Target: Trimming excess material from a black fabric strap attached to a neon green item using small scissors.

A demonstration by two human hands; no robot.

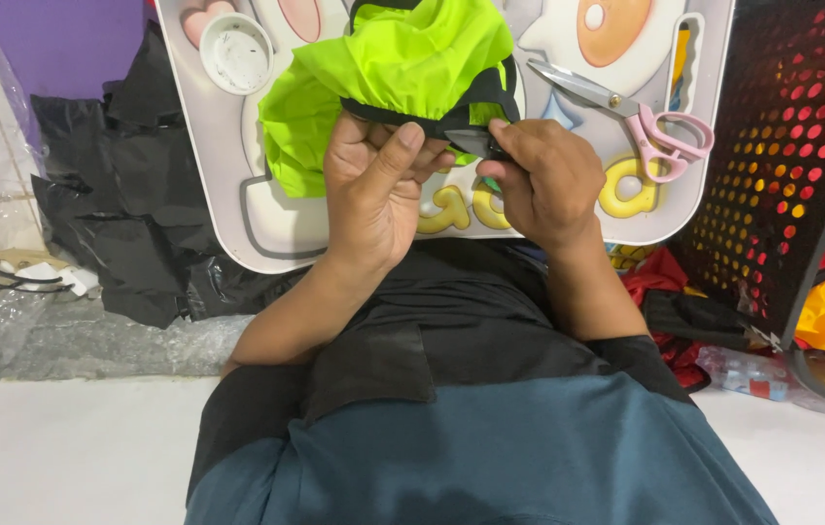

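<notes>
Two hands are meeting over the near edge of a white lap tray (228, 185), both closing on the same piece: a bundle of neon-green fabric (383, 68) edged with a black band (451, 115). The fabric is bunching up above the fingers, over the middle of the tray, and looks thin, light and limp, probably a little slippery, so it would likely sag or slide if taken by the loose cloth. The black band seems the firmer part and the better place to grip, and that is where both hands are working.

The left hand (368, 190) is curling partly shut, palm towards the camera, thumb pressing the band against the fingers behind it. The right hand (544, 180) is pinching tight, thumb and forefinger closing on a small dark piece (478, 144) at the end of the band; what that piece is cannot be told, since the fingers are hiding most of it.

Pink-handled scissors (626, 117) are lying untouched towards the tray's far right corner, blades together, and a round white lid (235, 51) is sitting near its far left corner. Black fabric (130, 204) is heaping up off the tray's left edge, and a dark perforated basket (791, 156) is standing off its right edge.
</notes>
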